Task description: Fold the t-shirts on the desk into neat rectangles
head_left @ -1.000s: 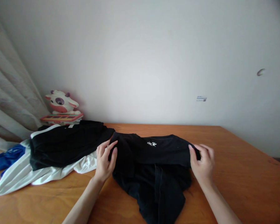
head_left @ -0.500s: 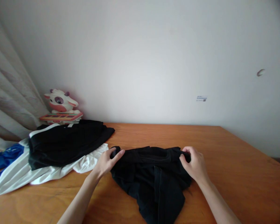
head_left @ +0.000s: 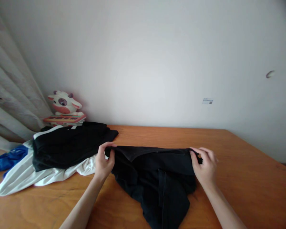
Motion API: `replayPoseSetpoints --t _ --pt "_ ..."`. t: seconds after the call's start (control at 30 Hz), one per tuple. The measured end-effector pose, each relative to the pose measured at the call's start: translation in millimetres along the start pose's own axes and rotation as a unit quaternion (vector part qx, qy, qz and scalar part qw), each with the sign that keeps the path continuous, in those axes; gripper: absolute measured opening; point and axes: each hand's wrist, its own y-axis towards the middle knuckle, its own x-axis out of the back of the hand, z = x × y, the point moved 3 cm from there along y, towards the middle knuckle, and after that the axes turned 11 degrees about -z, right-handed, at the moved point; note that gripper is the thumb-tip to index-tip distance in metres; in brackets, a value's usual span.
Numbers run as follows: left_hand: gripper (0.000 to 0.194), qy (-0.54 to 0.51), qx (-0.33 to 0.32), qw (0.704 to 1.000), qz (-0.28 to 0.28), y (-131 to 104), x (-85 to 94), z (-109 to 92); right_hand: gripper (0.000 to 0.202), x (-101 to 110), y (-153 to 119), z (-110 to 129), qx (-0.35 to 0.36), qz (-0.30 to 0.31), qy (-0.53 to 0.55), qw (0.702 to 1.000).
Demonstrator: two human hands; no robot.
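A black garment point(head_left: 157, 178) hangs by its upper edge between my hands, its lower part crumpled on the wooden table point(head_left: 240, 178). My left hand point(head_left: 107, 159) pinches the left end of that edge between thumb and fingers. At the right end, my right hand point(head_left: 203, 162) grips the same edge, thumb towards me and fingers behind. The edge is stretched nearly straight, with an opening showing below it at the left. A raised seam or strip runs down the garment's middle.
Left of my hands lie a black garment point(head_left: 66, 146) and a white one point(head_left: 21, 178), partly overlapping, with blue cloth point(head_left: 9, 159) beside them. Behind stands a cow toy with a keyboard point(head_left: 64, 119). A curtain point(head_left: 11, 79) hangs at far left; a wall point(head_left: 145, 63) rises behind the table.
Both hands have moved apart and slightly up, pulling the garment's upper edge tauter and straighter. The camera view has shifted slightly, so the background sits a little further right.
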Motion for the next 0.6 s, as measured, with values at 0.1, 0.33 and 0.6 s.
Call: replayPoseSetpoints --t 0.1,0.33,0.6 --pt "0.026 0.055 -0.050 0.996 0.043 -3.1 -1.5 0.0 0.029 2.4 0.7 3.9 -0.003 0.006 -0.028 1.000" --pt "0.030 0.110 -0.110 0.974 0.167 -5.0 -5.6 -0.2 0.034 -4.7 -4.5 2.3 -0.033 0.134 0.018 0.990" --pt "0.038 0.163 -0.150 0.938 0.266 14.6 -10.3 -12.6 0.032 -11.9 0.3 9.4 -0.114 0.335 0.127 0.927"
